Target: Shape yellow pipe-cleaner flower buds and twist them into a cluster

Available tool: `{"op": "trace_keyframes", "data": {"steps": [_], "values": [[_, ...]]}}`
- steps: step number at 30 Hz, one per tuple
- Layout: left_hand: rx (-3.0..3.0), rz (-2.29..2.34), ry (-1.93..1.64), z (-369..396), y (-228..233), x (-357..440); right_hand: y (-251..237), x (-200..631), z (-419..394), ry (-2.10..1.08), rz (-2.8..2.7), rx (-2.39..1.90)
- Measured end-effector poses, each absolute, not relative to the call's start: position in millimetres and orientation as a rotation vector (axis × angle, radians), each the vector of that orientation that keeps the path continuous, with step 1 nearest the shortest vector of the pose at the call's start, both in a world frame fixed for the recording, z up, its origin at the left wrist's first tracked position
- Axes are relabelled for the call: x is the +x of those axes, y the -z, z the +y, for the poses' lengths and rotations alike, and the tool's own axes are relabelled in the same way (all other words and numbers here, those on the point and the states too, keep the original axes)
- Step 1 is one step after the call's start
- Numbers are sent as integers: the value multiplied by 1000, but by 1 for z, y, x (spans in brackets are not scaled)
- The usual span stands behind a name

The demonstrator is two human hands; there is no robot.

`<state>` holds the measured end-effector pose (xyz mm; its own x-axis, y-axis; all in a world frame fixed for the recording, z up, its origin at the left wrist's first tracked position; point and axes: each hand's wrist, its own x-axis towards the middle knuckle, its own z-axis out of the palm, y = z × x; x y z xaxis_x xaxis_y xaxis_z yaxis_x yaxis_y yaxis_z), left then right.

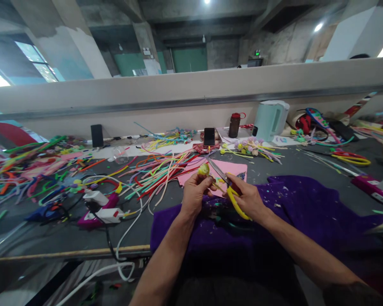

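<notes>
1. The yellow piece (204,169) is held up over the pink sheet (238,166), near the front edge of the bench (67,240). Its fuzzy head sits above the left hand (195,190), and a thin stem (219,187) slants out to the right, toward the scissors (219,171).
2. For what looks like close scissor work, keep the head pinched steady from below and leave the stem exposed, so the cutting line stays in sight.
3. Bring the blades to the stem rather than pushing the stem at the blades. They point up and away from the body, a sound direction; the left fingertips are close, so it would be wise to tuck them back before any squeeze.
4. Small, slow bites near the pivot should give more control than a snip at the tips; a fuzzy strip may bend or slip if pulled while cut.
5. Left grip: nearly closed, thumb and fingers pinching the yellow piece just under its head.
6. Right grip: the right hand (246,198) is wrapped around the yellow handles of the scissors. How far apart the blades stand is hard to tell, and so is whether they touch the stem.
7. Working above the purple cloth (309,199) and the sheet should help catch offcuts; the loose coloured strips (161,170) lie to the left, best kept out of the blades' path.
</notes>
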<state>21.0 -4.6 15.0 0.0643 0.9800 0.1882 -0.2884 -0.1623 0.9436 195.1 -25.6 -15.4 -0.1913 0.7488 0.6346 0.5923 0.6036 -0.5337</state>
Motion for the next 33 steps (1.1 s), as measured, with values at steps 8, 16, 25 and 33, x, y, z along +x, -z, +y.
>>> {"op": "trace_keyframes", "data": {"steps": [8, 16, 25, 33], "values": [[1292, 1020, -1769, -6, -19, 11, 16, 199, -22, -436, -1737, -1128], [1410, 1062, -1872, -8, -20, 8, 21, 193, -21, -436, -1800, -1150], [1128, 796, -1783, -15, -39, 3, 21, 194, -20, -473, -1823, -1140], [920, 479, -1522, -20, -75, -39, -20, 246, -32, -183, -2096, -1372]]}}
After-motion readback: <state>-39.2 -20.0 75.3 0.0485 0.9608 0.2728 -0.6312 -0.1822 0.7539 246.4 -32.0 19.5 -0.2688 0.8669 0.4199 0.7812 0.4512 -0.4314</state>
